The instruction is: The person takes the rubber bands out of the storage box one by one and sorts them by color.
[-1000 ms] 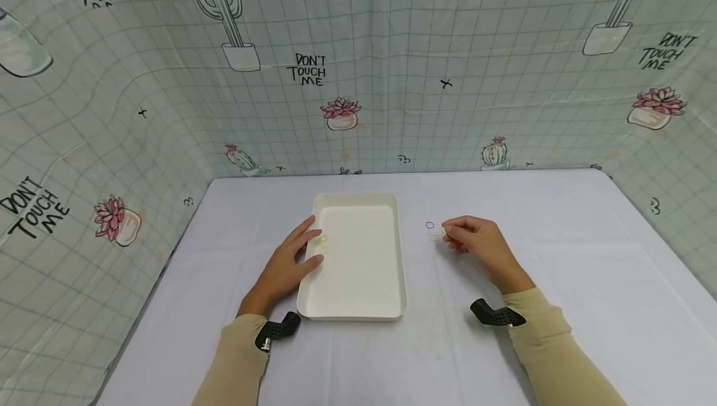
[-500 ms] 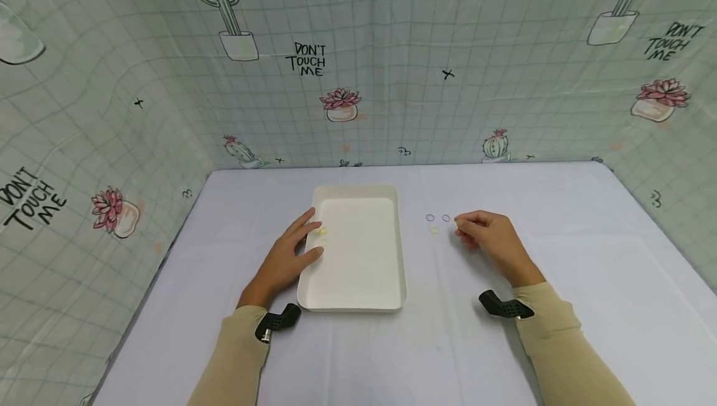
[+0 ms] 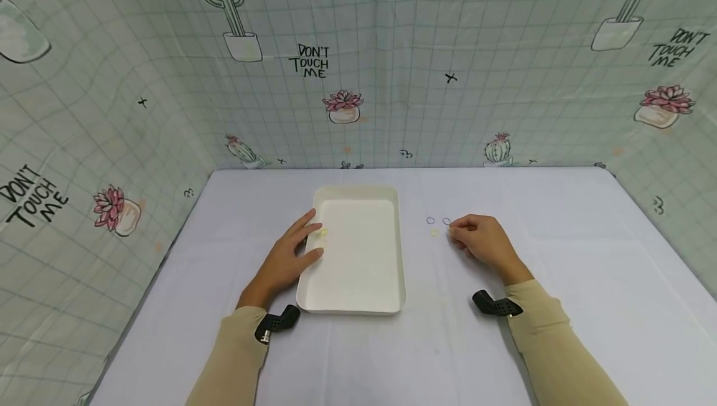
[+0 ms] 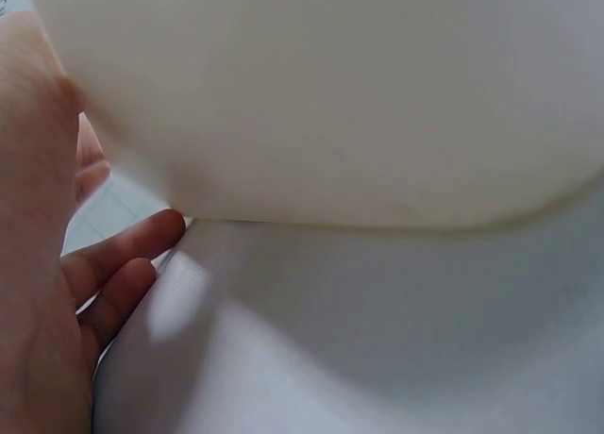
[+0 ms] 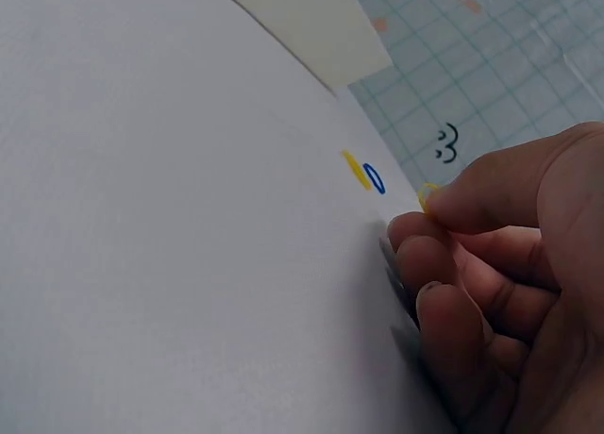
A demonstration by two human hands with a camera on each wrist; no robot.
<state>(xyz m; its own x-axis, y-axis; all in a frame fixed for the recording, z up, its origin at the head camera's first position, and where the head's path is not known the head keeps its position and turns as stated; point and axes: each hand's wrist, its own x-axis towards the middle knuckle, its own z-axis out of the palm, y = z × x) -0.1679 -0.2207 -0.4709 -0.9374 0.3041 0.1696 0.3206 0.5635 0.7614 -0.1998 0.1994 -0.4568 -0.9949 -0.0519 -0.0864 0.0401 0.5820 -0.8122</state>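
My left hand [image 3: 284, 263] rests over the left rim of a white rectangular tray [image 3: 358, 306], thumb and fingers spread; the left wrist view shows fingertips against the tray's outer side. Inside the tray, near those fingertips, lies a small yellow ring [image 3: 323, 232]. To the tray's right, my right hand [image 3: 483, 243] pinches another small yellow ring [image 5: 427, 194] between thumb and forefinger, just above the table. Beside it on the cloth are two thin blue rings [image 3: 430, 220] and a pale yellow ring [image 3: 435, 233]. The right wrist view shows only one blue ring [image 5: 375, 178].
A white cloth covers the table [image 3: 358, 362]. Behind and to the sides hangs a grid-patterned curtain [image 3: 392, 70] with printed cacti. Each wrist carries a black camera mount [image 3: 495, 304].
The right hand shifted right, and a second blue ring came into sight beside the first. It then moved slightly back left and down. The left hand stayed at the tray.
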